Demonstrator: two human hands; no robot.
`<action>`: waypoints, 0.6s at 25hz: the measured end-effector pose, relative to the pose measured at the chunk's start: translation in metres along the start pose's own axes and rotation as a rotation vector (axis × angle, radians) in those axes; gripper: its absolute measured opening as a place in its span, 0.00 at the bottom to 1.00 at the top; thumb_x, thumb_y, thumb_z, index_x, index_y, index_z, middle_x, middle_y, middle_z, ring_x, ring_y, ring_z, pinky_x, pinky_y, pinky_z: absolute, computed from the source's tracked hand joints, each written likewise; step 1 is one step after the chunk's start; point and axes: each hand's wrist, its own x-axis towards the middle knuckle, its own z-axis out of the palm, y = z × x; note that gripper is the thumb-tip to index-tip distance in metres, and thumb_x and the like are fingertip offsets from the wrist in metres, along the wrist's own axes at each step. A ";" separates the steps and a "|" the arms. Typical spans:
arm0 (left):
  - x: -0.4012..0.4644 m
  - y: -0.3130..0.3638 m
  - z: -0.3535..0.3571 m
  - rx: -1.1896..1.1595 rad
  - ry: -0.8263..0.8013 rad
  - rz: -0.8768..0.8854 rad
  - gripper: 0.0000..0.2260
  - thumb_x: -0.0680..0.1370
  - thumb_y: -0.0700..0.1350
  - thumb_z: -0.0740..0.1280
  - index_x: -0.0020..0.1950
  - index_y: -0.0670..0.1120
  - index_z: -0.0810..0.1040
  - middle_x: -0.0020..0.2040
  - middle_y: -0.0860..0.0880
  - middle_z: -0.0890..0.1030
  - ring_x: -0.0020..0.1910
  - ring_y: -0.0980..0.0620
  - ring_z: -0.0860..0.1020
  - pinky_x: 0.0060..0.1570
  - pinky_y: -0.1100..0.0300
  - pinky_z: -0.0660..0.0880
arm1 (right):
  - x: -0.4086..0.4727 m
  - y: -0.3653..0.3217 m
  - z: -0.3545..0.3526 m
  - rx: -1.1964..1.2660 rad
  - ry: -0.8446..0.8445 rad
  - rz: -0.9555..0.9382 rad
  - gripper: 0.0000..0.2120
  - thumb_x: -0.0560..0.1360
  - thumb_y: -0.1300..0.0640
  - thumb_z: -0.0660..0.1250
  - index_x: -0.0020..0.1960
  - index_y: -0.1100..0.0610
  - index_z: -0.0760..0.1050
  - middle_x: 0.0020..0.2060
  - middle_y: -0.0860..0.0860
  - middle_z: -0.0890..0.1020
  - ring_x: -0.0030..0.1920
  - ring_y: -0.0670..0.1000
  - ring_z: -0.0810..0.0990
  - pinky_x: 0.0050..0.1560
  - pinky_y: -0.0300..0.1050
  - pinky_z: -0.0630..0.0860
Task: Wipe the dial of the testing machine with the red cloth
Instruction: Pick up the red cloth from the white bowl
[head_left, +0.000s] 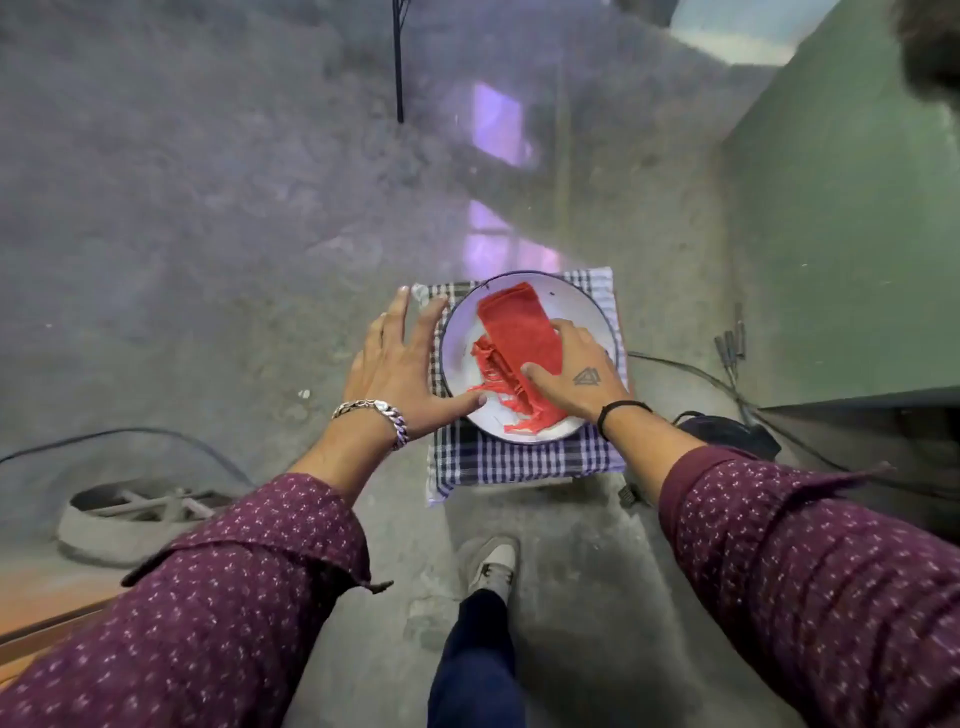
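A folded red cloth (519, 332) with a frayed fringe lies in a white round dish (462, 332) with a dark rim. My right hand (576, 374) lies on the cloth's right side, thumb and fingers closing around it. My left hand (400, 369) is spread flat, fingers apart, beside the dish's left rim with the thumb touching the rim. No dial shows; a green machine body (841, 249) stands at the right.
The dish rests on a blue-and-white checked cloth (519, 462) over a small stand. Cables (727, 389) run across the concrete floor at the right and left. A grey round tray (130, 514) lies lower left. My shoe (493, 564) stands below the stand.
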 end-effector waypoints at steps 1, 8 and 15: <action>0.005 -0.006 0.006 0.002 -0.013 0.005 0.58 0.65 0.80 0.71 0.88 0.64 0.49 0.91 0.49 0.43 0.88 0.38 0.52 0.81 0.35 0.63 | 0.010 0.001 0.010 0.017 0.023 0.041 0.37 0.81 0.42 0.73 0.84 0.54 0.64 0.76 0.61 0.74 0.73 0.68 0.77 0.73 0.62 0.76; 0.018 -0.019 0.034 0.019 0.009 0.001 0.52 0.68 0.76 0.69 0.87 0.65 0.49 0.91 0.50 0.44 0.87 0.36 0.54 0.78 0.33 0.65 | 0.036 0.004 0.017 0.207 -0.001 0.315 0.21 0.74 0.56 0.78 0.65 0.60 0.82 0.57 0.60 0.88 0.57 0.63 0.87 0.52 0.51 0.84; 0.008 0.021 -0.001 0.045 -0.005 0.060 0.52 0.71 0.71 0.72 0.88 0.65 0.49 0.90 0.50 0.41 0.87 0.38 0.51 0.81 0.36 0.62 | 0.001 -0.010 -0.036 0.637 -0.052 0.136 0.13 0.76 0.68 0.70 0.53 0.53 0.83 0.41 0.51 0.89 0.44 0.55 0.86 0.48 0.49 0.84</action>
